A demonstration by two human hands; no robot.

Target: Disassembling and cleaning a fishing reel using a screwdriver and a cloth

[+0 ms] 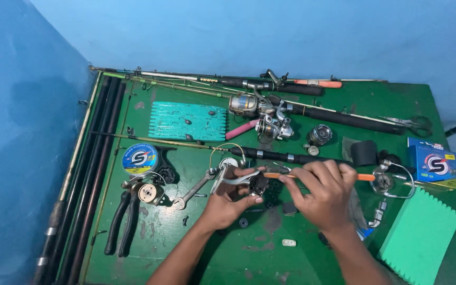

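My left hand (pixel 229 199) grips a silver fishing reel body (pixel 237 178) over the middle of the green table (pixel 186 253); its wire bail arches up behind the fingers. My right hand (pixel 320 192) pinches an orange-handled screwdriver (pixel 366 177), whose thin shaft points left into the reel. The two hands nearly touch. Small black parts (pixel 243 222) lie on the table just below them.
Several fishing rods (pixel 312 112) and spinning reels (pixel 273 125) lie across the back. Dark rod sections (pixel 88 174) line the left edge. Black pliers (pixel 123 215), a line spool (pixel 139 159), a teal foam pad (pixel 193 121), a blue box (pixel 431 161), a green foam block (pixel 420 237), scissors (pixel 412 124).
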